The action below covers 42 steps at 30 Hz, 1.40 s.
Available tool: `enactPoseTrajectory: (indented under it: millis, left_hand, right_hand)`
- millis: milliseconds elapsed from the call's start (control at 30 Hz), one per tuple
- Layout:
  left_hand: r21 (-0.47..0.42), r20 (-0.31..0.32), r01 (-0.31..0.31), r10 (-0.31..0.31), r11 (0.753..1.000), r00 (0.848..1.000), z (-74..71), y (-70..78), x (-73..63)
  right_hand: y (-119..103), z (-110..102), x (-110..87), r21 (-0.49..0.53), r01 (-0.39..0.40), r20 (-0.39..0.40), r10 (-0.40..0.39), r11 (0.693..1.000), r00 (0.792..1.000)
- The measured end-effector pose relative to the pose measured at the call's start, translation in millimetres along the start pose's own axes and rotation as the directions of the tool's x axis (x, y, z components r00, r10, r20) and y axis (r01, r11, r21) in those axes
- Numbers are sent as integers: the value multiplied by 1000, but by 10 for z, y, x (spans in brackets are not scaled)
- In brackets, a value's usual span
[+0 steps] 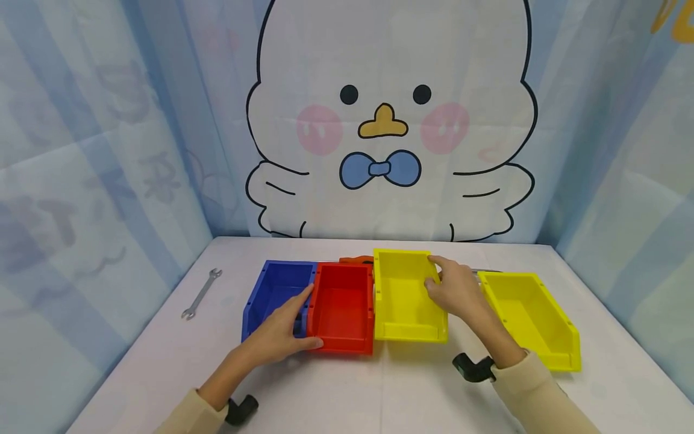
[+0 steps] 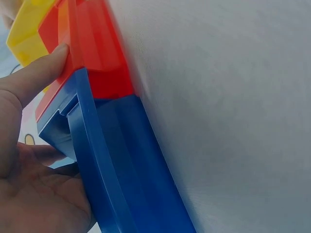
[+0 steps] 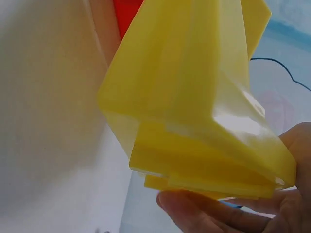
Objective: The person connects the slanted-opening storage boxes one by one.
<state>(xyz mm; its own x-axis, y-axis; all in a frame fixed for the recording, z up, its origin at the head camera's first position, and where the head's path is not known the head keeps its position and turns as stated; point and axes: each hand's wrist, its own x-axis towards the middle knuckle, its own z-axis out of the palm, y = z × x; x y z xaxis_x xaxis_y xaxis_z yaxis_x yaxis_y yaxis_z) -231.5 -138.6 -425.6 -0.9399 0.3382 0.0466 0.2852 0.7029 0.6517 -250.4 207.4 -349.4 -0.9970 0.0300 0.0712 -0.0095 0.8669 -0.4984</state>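
My left hand (image 1: pixel 278 333) lies along the seam of a blue bin (image 1: pixel 281 282) and a red bin (image 1: pixel 343 307), which stand side by side on the table. Its thumb touches the red bin's front corner; in the left wrist view the other fingers reach into the blue bin. My right hand (image 1: pixel 458 289) pinches the right side wall of a yellow bin (image 1: pixel 409 295), held above the table just right of the red bin. In the right wrist view, the thumb and fingers are at that yellow bin's (image 3: pixel 180 92) rim, its underside in sight.
A second yellow bin (image 1: pixel 534 319) stands on the right of the white table (image 1: pixel 379 392), by my right forearm. A double-ended wrench (image 1: pixel 202 294) lies at the left. Behind the bins an orange object (image 1: pixel 356 260) shows in part. Printed curtains enclose the table's back and sides.
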Motion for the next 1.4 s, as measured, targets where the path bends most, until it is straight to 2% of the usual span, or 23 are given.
enactPoseTrajectory:
  millis: [100,233,400,600,767,867,1100,1400]
  left_hand:
    - [2,1,4,-4,1000,1000,5,-2,3]
    - [4,-1,4,-4,1000,1000,10,-3,6]
    - [6,-3,-1,1,1000,1000,18,-2,7]
    - [12,-8,4,-4,1000,1000,23,13,-2]
    - [19,-13,13,-13,1000,1000,22,20,-8]
    - [20,-14,16,-16,1000,1000,25,19,-8]
    - [14,-10,18,-18,1000,1000,36,26,-10]
    - [7,-13,11,-11,1000,1000,15,28,-13]
  right_hand:
    - [-7,13,-9,-19,9,-77,-11,1000,997]
    - [-33,30,-12,-2,84,-180,-83,996,980]
    - [-113,78,-15,81,190,-219,-169,978,961]
    - [-282,151,-10,212,208,-136,-181,955,974]
    - [-381,235,-9,309,179,-2,-187,934,982]
    - [-399,326,4,373,149,48,-179,916,983]
    - [-402,476,24,479,79,83,-135,874,987]
    - [-421,518,7,494,59,77,-111,867,991]
